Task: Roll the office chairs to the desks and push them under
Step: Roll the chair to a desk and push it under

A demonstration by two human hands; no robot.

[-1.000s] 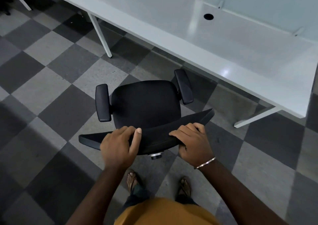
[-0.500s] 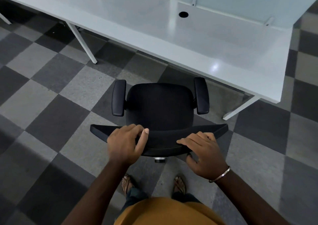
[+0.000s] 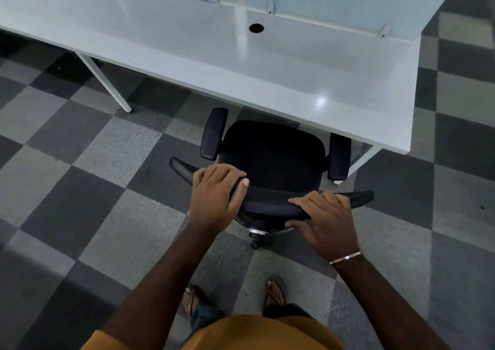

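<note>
Checkered floor [image 3: 93,162], white desk [image 3: 267,63] across upper frame. Chair [image 3: 270,151] centre, seat front at desk edge. My left hand [image 3: 217,197], right hand [image 3: 326,218] grip backrest. Risk: right armrest [image 3: 339,156] catching desk leg [image 3: 361,162].

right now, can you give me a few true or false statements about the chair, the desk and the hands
1. Both hands grip the top of the backrest. True: left hand, right hand.
2. The office chair is fully under the desk. False: only the seat's front edge reaches the desk edge.
3. The desk has two round cable holes. True.
4. A laptop sits on the desk. False: no laptop there.
5. The right wrist wears a bracelet. True.
</note>
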